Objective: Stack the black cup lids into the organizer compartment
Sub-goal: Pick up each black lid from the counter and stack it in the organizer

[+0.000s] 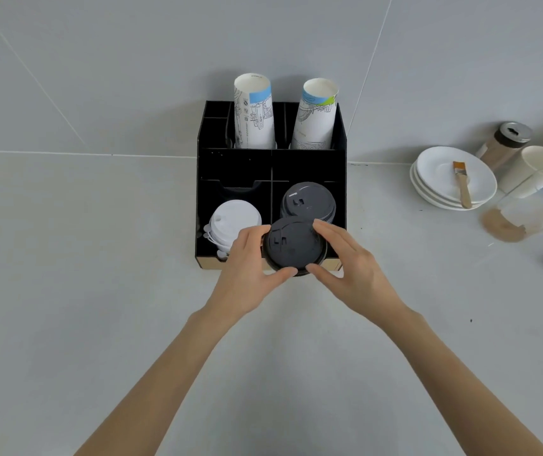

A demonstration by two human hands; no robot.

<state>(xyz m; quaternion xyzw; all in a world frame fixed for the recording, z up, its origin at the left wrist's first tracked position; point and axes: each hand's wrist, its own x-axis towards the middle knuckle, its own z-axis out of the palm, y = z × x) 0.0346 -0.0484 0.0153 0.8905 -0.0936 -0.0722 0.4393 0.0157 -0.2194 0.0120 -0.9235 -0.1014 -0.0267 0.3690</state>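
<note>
Pale grey desk (99, 291) against a tiled wall: both hands' grip is clamped on a round black plastic lid stack (291, 246).
Left hand (250, 261) and right hand (345, 261) pinch its rim; beyond the grip sits the black organizer (234, 166) compartment's lid pile (308, 202). An uneven squeeze could tilt the stack, so it snags the divider.

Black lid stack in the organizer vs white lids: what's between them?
Head view: only the organizer's black divider wall separates the black lid stack from the white lids.

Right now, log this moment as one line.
both hands: left hand, right hand gripping round black plastic lids | over black organizer front | not yet stacked
</note>
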